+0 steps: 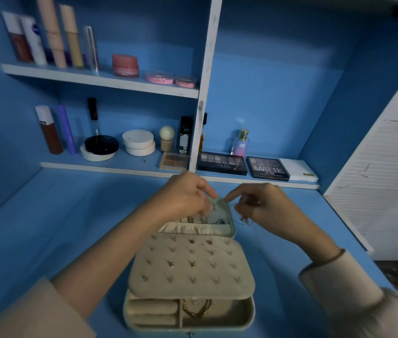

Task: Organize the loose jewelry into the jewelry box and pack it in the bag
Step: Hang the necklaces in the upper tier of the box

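Jewelry box sits open on the blue desk, with its earring panel folded down over the tray. Left hand curls round the top edge of the raised lid. Right hand, just beside the lid, pinches what looks like a thin silvery necklace, pretty blurry though. A gold chain lies in the front compartment.

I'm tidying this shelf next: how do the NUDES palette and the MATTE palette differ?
The NUDES palette is wider and sits left, by the white divider; the MATTE palette is squarer and sits right, beside a white box. Both are black, lie flat on the lower shelf and show rows of shades.
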Action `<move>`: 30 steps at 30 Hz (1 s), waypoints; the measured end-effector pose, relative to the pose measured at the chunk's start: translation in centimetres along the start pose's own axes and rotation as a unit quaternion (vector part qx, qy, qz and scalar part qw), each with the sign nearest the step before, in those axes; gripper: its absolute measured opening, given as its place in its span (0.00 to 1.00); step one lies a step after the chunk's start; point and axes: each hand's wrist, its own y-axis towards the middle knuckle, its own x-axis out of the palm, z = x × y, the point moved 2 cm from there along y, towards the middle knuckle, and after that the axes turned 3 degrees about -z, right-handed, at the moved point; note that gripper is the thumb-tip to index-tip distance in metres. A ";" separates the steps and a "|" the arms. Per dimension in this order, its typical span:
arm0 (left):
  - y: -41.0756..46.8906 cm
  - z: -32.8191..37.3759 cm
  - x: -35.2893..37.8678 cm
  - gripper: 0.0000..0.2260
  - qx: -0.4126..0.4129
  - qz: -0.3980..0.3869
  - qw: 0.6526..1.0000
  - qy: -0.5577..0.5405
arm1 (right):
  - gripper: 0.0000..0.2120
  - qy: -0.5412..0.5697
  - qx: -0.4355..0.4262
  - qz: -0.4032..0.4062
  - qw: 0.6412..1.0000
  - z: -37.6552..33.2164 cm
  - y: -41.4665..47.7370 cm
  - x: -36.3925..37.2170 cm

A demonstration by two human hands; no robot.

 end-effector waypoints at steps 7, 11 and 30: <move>1.3 0.9 1.1 0.11 0.010 0.040 0.991 -0.131 | 0.12 0.217 0.044 0.034 0.975 -1.2 1.1 0.5; 2.0 0.0 1.5 0.10 0.001 0.019 0.996 -0.092 | 0.16 0.125 0.039 0.063 0.989 -0.5 1.7 1.8; -1.3 -10.1 -1.1 0.10 -0.052 0.291 0.955 -0.015 | 0.04 -0.073 0.026 0.027 0.997 2.5 -0.1 3.7</move>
